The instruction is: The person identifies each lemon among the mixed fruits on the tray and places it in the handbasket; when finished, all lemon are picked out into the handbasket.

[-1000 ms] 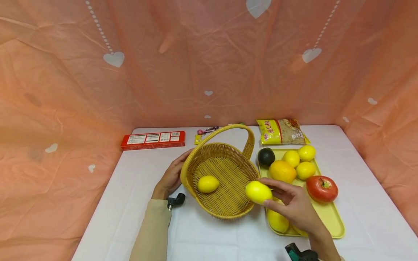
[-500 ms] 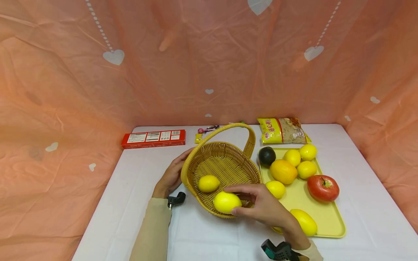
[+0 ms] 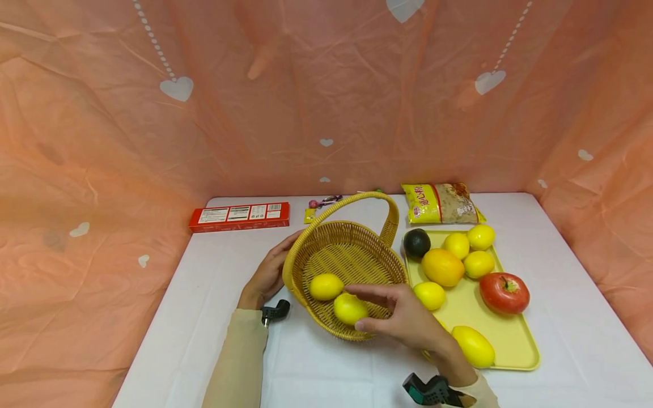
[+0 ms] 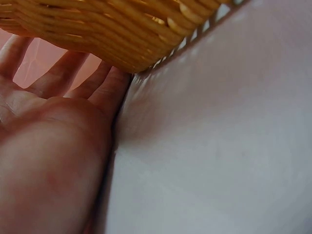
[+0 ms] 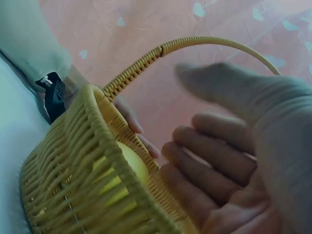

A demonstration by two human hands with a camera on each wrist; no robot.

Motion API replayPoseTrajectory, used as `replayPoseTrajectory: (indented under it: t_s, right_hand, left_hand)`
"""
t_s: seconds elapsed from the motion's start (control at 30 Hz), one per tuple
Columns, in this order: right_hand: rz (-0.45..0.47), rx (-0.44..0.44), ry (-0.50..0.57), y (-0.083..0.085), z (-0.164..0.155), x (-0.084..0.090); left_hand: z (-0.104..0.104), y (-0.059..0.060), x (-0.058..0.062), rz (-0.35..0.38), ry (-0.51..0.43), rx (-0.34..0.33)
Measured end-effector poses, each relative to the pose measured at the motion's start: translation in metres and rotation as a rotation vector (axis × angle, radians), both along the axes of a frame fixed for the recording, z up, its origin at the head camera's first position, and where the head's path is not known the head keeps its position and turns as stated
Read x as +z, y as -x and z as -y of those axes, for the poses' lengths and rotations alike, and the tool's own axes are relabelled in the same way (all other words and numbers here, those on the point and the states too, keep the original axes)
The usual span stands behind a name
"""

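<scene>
A left hand (image 3: 265, 277) lies flat, fingers straight, against the outer wall of one wicker basket (image 3: 357, 243) on the white desk (image 3: 204, 317). Two lemons (image 3: 326, 286) sit inside, near its front rim. The right hand (image 3: 403, 320), fingers apart and relaxed, touches the nearer one. A yellow tray (image 3: 515, 345) just right carries five lemons, one orange, one avocado and one tomato.

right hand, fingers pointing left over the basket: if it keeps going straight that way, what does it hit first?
Probably the nearer lemon in the basket, right at the right hand's fingertips; beyond it lies the second lemon. Height above the fruit is unclear.
</scene>
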State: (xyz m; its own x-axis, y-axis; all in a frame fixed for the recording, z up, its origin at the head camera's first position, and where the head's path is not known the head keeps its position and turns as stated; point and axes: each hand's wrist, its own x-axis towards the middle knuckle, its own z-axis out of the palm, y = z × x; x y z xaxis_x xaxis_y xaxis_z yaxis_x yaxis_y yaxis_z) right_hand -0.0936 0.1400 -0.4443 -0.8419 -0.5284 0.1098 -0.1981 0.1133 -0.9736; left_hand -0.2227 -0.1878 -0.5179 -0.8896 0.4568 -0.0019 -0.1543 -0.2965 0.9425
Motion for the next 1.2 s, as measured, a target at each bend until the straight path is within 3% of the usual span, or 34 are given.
replayPoseTrajectory:
  t_s: [0.23,0.4,0.6,0.77,1.0,1.2]
  right_hand:
    - [-0.039,0.003,0.229,-0.002,-0.031,-0.007]
    - [-0.056,-0.056,0.286,-0.01,-0.069,-0.012]
    - [-0.103,-0.213,0.207,-0.028,-0.114,-0.015]
    - [-0.115,-0.292,0.161,-0.049,-0.148,-0.019]
    - [0.001,-0.462,-0.08,-0.082,-0.181,-0.025]
    - [0.057,-0.505,-0.105,-0.1,-0.196,-0.043]
  left_hand:
    - [-0.001,0.0,0.0,0.014,-0.012,0.004]
    - [-0.001,0.0,0.0,0.032,-0.021,0.001]
    - [-0.001,-0.001,0.002,0.043,-0.018,0.013]
    - [-0.001,-0.002,0.003,0.035,-0.007,0.02]
    - [-0.003,-0.003,0.004,0.035,-0.014,0.007]
    - [-0.001,-0.003,0.001,0.014,-0.011,-0.004]
